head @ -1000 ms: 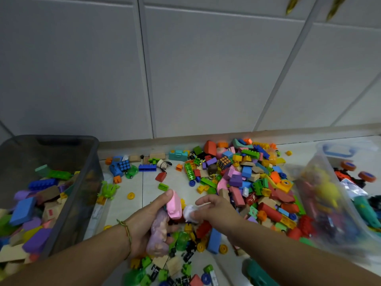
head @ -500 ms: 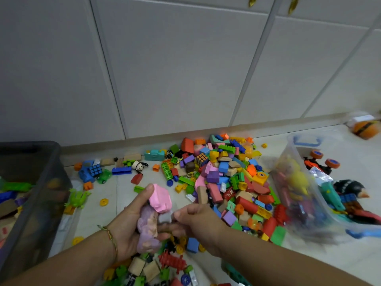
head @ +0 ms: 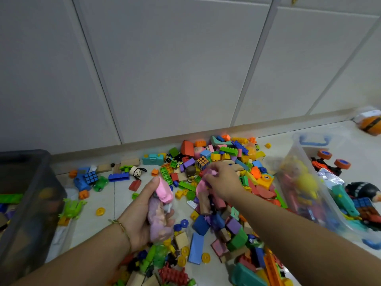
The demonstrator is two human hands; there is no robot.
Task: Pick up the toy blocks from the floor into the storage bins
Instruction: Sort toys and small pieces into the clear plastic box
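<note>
A heap of coloured toy blocks point(head: 228, 172) covers the floor by the wall. My left hand point(head: 142, 211) holds a clutch of pieces: a pink block point(head: 164, 191) on top and a pale purple piece point(head: 157, 219) below it. My right hand point(head: 223, 181) reaches into the heap with its fingers curled round a purple-pink block point(head: 211, 173). A dark grey bin point(head: 26, 203) with blocks inside stands at the left. A clear bin point(head: 305, 182) with toys stands at the right.
White cabinet doors point(head: 175, 69) rise behind the heap. A green frog toy point(head: 72, 208) and yellow discs lie between my left hand and the grey bin. More blocks point(head: 198, 244) lie near my forearms. Toy vehicles point(head: 329, 164) fill the right side.
My right hand left my left hand and moved up and right into the heap, closing on a purple-pink block. The view has swung right, so the grey bin sits further left.
</note>
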